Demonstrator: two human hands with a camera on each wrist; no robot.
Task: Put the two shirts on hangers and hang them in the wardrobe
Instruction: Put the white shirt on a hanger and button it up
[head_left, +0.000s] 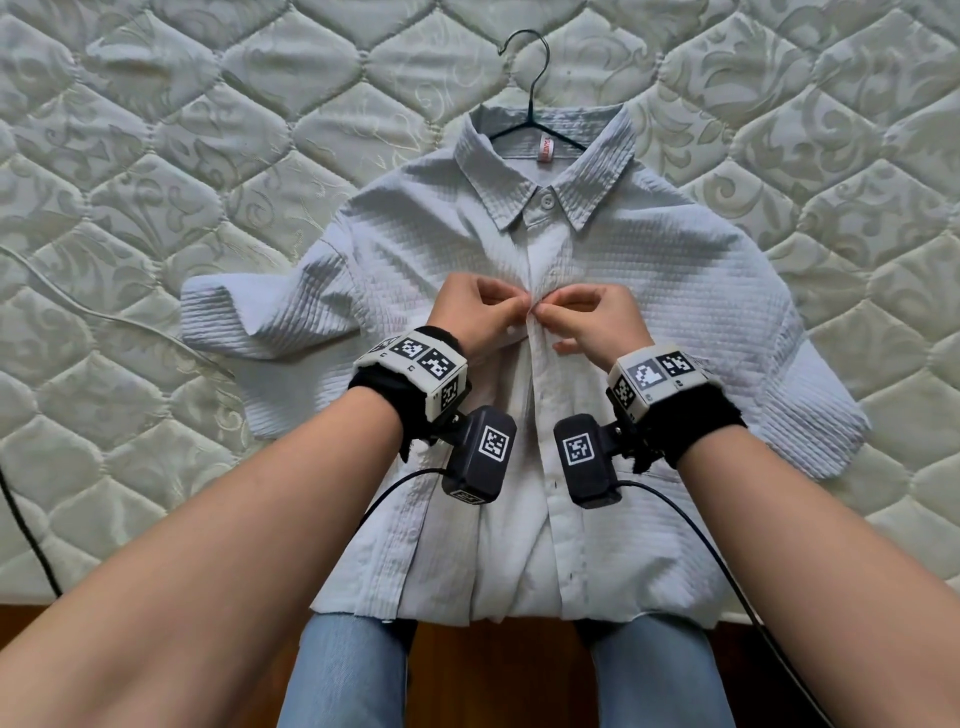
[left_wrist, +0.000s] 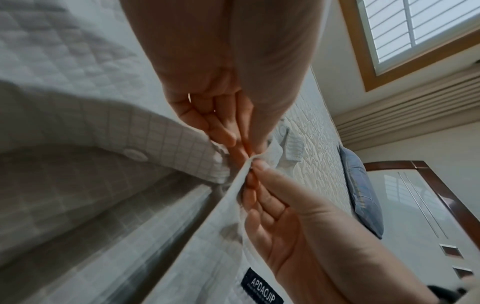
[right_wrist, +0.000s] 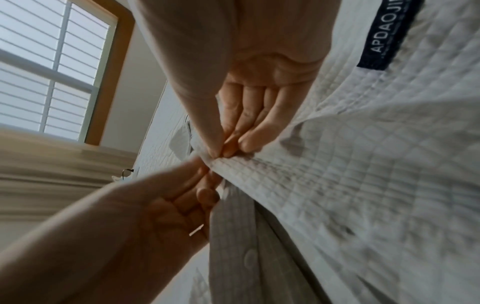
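A pale blue textured short-sleeved shirt (head_left: 649, 291) lies face up on the mattress, collar away from me. A thin black hanger (head_left: 530, 78) sits inside its neck, hook pointing away. The top button is fastened; the front below my hands gapes. My left hand (head_left: 493, 306) pinches the left front edge at chest height. My right hand (head_left: 571, 312) pinches the right placket edge against it. In the left wrist view the left hand (left_wrist: 233, 142) grips the button edge opposite the right hand (left_wrist: 259, 170). In the right wrist view the right hand (right_wrist: 228, 150) pinches the shirt (right_wrist: 363, 164).
The quilted cream mattress (head_left: 156, 156) spreads all around the shirt. Its near edge meets dark wood floor by my knees (head_left: 353, 675). Black cables (head_left: 31, 530) run off the left and right. A window (left_wrist: 415, 26) and a blue pillow (left_wrist: 361, 185) show in the left wrist view.
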